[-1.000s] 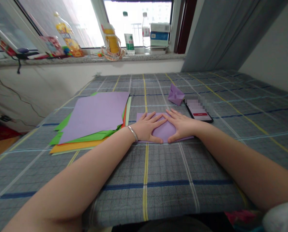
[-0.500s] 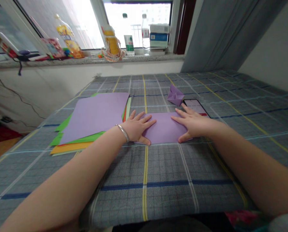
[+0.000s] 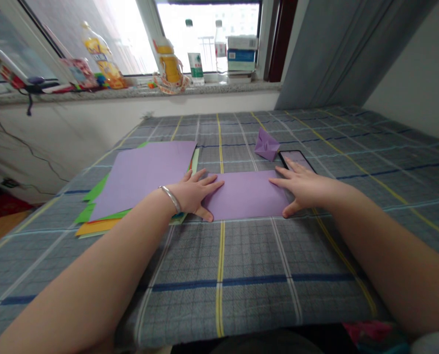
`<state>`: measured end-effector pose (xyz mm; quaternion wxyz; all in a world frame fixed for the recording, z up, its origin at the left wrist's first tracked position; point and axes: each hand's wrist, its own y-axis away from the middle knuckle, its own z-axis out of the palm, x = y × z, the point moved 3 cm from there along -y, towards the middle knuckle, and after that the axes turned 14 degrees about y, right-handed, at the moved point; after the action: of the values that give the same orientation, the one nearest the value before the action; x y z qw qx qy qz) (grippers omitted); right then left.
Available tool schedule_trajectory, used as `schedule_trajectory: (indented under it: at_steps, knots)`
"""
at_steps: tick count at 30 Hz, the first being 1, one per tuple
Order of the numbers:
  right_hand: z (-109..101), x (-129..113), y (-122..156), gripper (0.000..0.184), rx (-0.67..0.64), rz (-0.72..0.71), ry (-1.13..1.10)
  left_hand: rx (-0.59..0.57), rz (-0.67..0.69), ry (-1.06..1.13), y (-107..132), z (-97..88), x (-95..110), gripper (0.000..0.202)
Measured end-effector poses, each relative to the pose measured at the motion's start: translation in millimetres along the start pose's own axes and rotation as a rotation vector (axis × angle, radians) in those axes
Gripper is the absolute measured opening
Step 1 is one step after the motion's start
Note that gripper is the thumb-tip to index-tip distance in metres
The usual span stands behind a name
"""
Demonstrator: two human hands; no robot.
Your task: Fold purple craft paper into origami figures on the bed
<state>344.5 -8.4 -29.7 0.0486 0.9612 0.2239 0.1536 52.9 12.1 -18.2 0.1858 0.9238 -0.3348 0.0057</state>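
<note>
A purple sheet of paper [image 3: 247,194], an oblong that looks folded, lies flat on the checked cloth before me. On its left end rests my left hand [image 3: 195,194], fingers spread, a silver bangle at the wrist. My right hand [image 3: 298,187] lies spread over the right end, its upper fingers partly covering a phone [image 3: 296,158]. Just behind the sheet stands a folded purple paper shape [image 3: 267,145]. To the left is a stack of coloured paper, with a large purple sheet [image 3: 149,172] on top and green and orange edges showing; my left forearm hides part of it.
A grey checked cloth [image 3: 256,250] covers the whole surface. Along the window sill [image 3: 138,91] stand an orange drink bottle [image 3: 103,59], a yellow bottle [image 3: 170,64], clear bottles [image 3: 221,54] and stacked boxes [image 3: 241,55]. A grey curtain [image 3: 337,54] hangs at the right.
My hands have slid apart along the purple sheet, the left hand toward the left and the right hand slightly right. More of the sheet's middle shows. The phone screen looks different.
</note>
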Motion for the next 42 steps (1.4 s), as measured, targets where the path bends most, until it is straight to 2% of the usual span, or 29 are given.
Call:
schedule_trajectory:
  at_steps: [7,14,18,22,25,29,32,35,39,42]
  knots:
    - [-3,3,4,0.104,-0.018,-0.028,-0.049,0.007,0.008,0.021,3,1.8,-10,0.114]
    - [-4,-3,6,0.099,-0.050,-0.064,-0.116,-0.006,-0.001,0.072,6,0.1,-10,0.112]
    - [3,-4,6,0.097,-0.042,-0.067,-0.157,0.039,0.011,0.040,4,1.4,-4,0.104]
    - [0,-15,5,0.093,0.013,-0.071,-0.152,0.118,0.028,0.026,0,5.4,13,0.102]
    - [-5,-28,5,0.088,0.067,-0.107,-0.159,0.199,0.160,0.047,-5,8.8,30,0.090]
    - [-9,-42,3,0.081,0.165,-0.179,-0.173,0.262,0.435,0.124,-8,11.1,52,0.069]
    - [-14,-49,2,0.070,0.278,-0.228,-0.210,0.311,0.545,0.124,-7,9.1,63,0.045]
    - [-21,-53,1,0.048,0.362,-0.229,-0.247,0.346,0.527,0.065,-7,8.1,69,0.026]
    - [-30,-57,2,0.019,0.397,-0.240,-0.232,0.402,0.492,0.029,-9,9.6,72,0.022]
    - [-32,-60,3,0.010,0.420,-0.254,-0.224,0.448,0.464,-0.003,-10,11.0,73,0.021]
